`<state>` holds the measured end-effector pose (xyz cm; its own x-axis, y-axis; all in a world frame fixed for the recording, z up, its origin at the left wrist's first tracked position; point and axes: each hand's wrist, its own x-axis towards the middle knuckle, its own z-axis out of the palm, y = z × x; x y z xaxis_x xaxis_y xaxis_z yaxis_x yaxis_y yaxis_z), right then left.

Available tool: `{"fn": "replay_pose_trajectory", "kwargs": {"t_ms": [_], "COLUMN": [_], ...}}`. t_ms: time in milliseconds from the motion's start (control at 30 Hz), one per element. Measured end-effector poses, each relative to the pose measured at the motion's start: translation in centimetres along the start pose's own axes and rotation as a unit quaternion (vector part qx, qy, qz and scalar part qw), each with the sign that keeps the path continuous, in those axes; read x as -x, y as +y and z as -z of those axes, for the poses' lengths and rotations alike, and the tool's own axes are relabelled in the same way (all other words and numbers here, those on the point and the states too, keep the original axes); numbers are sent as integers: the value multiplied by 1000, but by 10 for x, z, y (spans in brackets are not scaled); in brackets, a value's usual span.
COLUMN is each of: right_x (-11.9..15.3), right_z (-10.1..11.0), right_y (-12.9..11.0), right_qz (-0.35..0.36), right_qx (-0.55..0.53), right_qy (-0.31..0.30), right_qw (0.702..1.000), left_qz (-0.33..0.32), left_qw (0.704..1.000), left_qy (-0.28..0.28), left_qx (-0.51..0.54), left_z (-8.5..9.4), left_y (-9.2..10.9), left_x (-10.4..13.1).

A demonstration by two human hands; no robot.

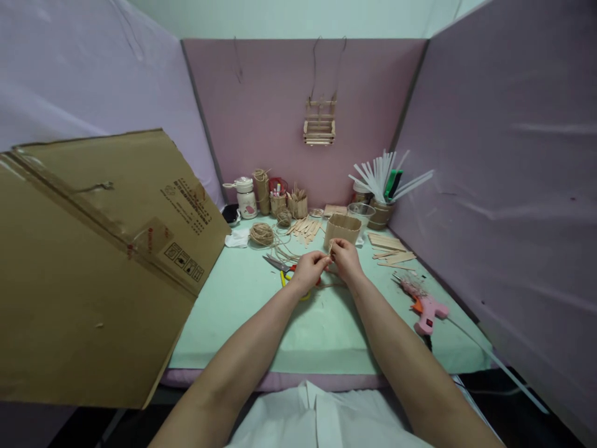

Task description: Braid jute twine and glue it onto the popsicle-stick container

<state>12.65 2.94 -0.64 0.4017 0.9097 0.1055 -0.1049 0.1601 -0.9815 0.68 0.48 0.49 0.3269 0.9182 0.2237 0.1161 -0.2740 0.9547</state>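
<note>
My left hand (311, 271) and my right hand (346, 261) meet over the middle of the table, fingertips pinched close together. Between them runs a thin piece of brown twine (331, 250), gripped by both. Just behind my right hand stands a box of wooden craft sticks (342, 229), open at the top. Scissors (276, 262) with dark blades lie beside and partly beneath my left hand; red and yellow handle parts show there. Loose strands of twine trail from a ball of twine (262, 233) towards my left hand.
A pink glue gun (429, 310) lies at the right with its glue stick trailing off the edge. Craft sticks (392, 250) are stacked behind it. White glue sticks (380, 174) fill a pot at the back. A large cardboard sheet (107, 267) leans in from the left.
</note>
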Motion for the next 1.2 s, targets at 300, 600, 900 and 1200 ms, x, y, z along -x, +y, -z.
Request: {"fn": "replay_pose_trajectory", "kwargs": {"t_ms": [300, 600, 900, 1200], "right_x": [9, 12, 13, 11], "right_z": [6, 8, 9, 9], "right_y": [-26, -27, -25, -23], "right_qz": [-22, 55, 219, 76], "right_qx": [-79, -8, 142, 117], "right_qy": [-113, -186, -205, -148], "right_qw": [990, 981, 943, 979], "left_qz": [55, 9, 19, 30], "left_qw": [994, 996, 990, 991], "left_qy": [27, 61, 98, 65], "left_qx": [91, 62, 99, 113], "left_z": [2, 5, 8, 7], "left_y": [-13, -8, -7, -1], "left_x": [-8, -7, -9, -7]}}
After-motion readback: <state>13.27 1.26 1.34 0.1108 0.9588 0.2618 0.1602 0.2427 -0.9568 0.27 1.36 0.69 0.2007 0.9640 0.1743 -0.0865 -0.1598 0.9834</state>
